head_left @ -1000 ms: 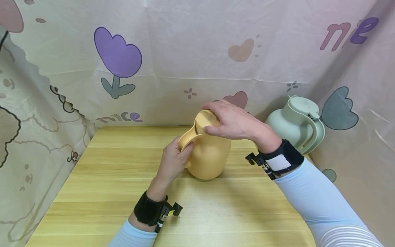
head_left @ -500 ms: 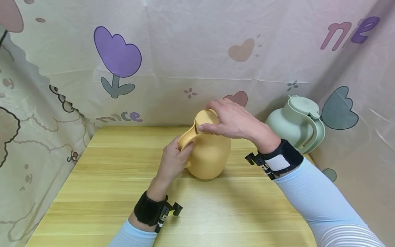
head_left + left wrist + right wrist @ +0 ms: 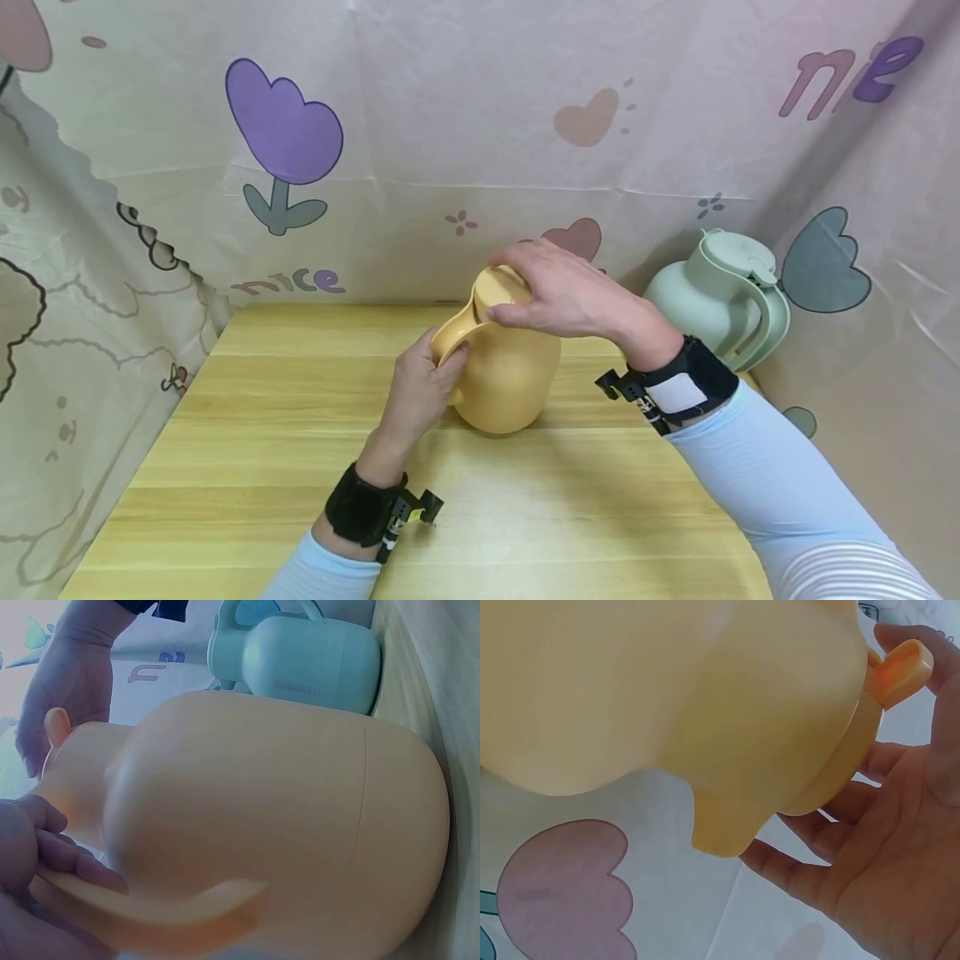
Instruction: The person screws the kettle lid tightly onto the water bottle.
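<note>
A yellow thermos jug [image 3: 510, 379] stands upright on the wooden table, its handle [image 3: 453, 333] towards the left. My left hand [image 3: 422, 379] grips this handle, thumb on the near side. Over the jug's top, my right hand [image 3: 566, 292] holds the round yellow lid [image 3: 498, 287], with the thumb on the near side and fingers on the far side. In the right wrist view, the fingers [image 3: 847, 802] curve around the lid's edge beside the spout [image 3: 727, 829]. A raised tab [image 3: 907, 671] sticks up from the lid near the thumb.
A pale green thermos jug [image 3: 701, 304] stands at the table's back right corner, behind my right wrist. Printed cloth [image 3: 450, 108] hangs close behind the table and along both sides. The wooden table [image 3: 247, 467] extends to the left and front of the yellow jug.
My right hand's fingers and thumb have shifted slightly back and forth around the lid. My left hand and the jug stay in place.
</note>
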The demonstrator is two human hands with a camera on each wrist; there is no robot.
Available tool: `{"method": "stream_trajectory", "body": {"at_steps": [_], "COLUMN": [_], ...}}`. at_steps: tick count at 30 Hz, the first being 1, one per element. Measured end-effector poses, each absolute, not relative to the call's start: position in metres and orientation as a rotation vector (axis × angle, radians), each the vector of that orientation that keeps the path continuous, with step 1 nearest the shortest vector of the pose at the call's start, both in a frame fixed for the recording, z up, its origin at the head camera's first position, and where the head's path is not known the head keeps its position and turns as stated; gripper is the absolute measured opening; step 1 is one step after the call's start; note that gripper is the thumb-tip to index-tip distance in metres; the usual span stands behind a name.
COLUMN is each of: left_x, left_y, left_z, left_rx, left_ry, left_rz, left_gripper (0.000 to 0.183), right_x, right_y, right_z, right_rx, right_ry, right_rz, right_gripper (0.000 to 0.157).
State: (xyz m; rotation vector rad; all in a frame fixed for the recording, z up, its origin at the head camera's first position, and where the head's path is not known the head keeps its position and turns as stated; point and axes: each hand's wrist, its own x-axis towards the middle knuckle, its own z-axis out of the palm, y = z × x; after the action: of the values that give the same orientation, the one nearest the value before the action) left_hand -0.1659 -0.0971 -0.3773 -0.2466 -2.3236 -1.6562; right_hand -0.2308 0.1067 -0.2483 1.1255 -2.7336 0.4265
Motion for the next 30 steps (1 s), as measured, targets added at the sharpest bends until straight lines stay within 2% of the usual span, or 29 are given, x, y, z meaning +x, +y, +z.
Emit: {"method": "stream_trajectory", "body": {"at_steps": [5,16,21,30], "left_x": [-0.166,-0.166,-0.166,-0.165], "left_y": [-0.097,-0.097,-0.097,-0.097], "left_z": [-0.377,-0.377,-0.376,-0.376], "left_rx": [-0.244,-0.258,-0.251,-0.247], "left_ry": [-2.314,-2.326,-2.329,-2.314], "left_rz": [-1.659,-1.651,-1.647,-1.661], "left_gripper": [0.02,0.02,0.018,0.018], "right_x": [-0.232,-0.232,-0.231,-0.232], "right_y": [0.105,0.104,0.109,0.133], "right_z": [-0.25,-0.254,-0.254,-0.248], "right_rx": [1.122,0.999,1.112,1.383], "right_ry": [-2.722,-2.762,-2.741,-2.762], "right_rz": [0.387,0.437,0.507,0.649], "right_gripper": [0.048,0.058,0.066,0.05]}}
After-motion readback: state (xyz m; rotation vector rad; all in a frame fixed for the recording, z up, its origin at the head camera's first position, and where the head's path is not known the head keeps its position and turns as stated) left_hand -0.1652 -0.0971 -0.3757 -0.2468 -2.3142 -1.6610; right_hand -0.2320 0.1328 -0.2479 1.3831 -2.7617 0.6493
